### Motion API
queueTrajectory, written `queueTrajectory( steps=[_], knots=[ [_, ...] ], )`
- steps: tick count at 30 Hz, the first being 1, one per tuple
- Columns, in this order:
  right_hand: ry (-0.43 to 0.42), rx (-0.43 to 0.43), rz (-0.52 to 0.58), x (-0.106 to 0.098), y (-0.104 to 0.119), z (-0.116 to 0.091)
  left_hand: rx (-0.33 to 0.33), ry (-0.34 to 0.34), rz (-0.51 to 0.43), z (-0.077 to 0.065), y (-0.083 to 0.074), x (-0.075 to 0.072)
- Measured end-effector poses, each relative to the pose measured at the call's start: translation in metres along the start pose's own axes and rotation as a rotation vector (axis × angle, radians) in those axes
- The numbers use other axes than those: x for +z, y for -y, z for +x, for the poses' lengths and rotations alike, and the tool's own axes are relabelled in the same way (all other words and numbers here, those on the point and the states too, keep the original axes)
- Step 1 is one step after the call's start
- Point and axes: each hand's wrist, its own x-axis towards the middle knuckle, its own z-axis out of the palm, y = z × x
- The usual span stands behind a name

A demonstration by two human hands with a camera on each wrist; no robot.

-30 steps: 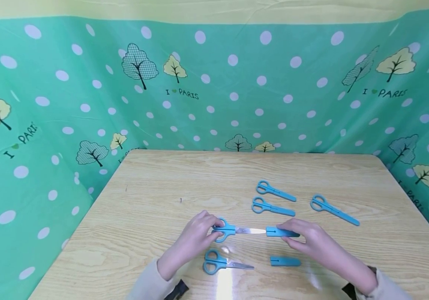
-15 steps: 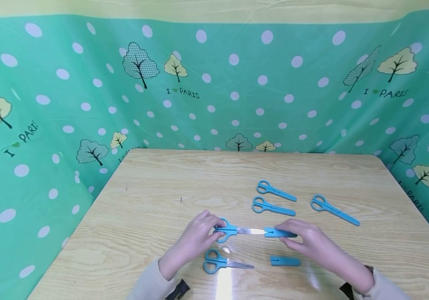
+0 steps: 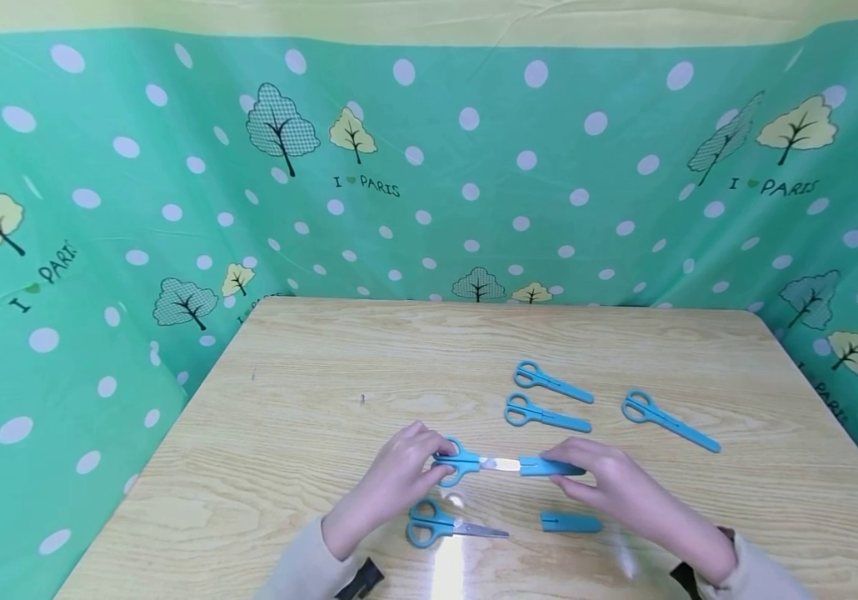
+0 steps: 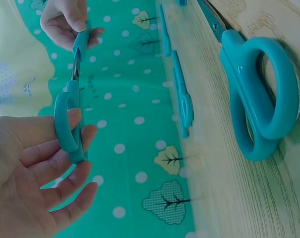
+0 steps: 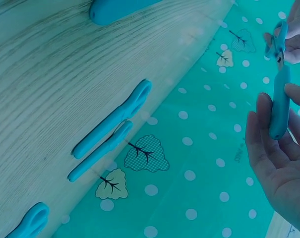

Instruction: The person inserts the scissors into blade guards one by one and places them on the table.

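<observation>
My left hand (image 3: 401,464) pinches the blue handles of a pair of scissors (image 3: 461,462) by the finger loops, blades pointing right. Thumb and fingers of my right hand (image 3: 606,473) pinch a blue blade cover (image 3: 537,466), its mouth slid over the front of the blades. A short stretch of bare metal shows between handles and cover. Both are held above the table, seen also in the left wrist view, where the scissors' loop (image 4: 65,121) sits between thumb and fingers. Below them lie bare-bladed scissors (image 3: 431,524) and a loose blue cover (image 3: 571,522).
Farther back on the wooden table (image 3: 309,350) lie two covered scissors side by side, the rear pair (image 3: 552,383) and the nearer pair (image 3: 547,413). Another covered pair (image 3: 670,421) lies to their right. A green dotted cloth (image 3: 429,167) hangs around the table's back and sides.
The right hand has moved left with the cover and the left hand slightly right with the scissors. The cover has slid farther over the blades, so less metal shows.
</observation>
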Motion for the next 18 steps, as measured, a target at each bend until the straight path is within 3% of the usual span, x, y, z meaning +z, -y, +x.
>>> queueTrajectory(
  steps=[18],
  knots=[
    [-0.003, -0.047, 0.031, 0.0090, 0.0002, 0.0038, 0.010, 0.029, -0.006, 0.0029, -0.0042, 0.0052]
  ],
)
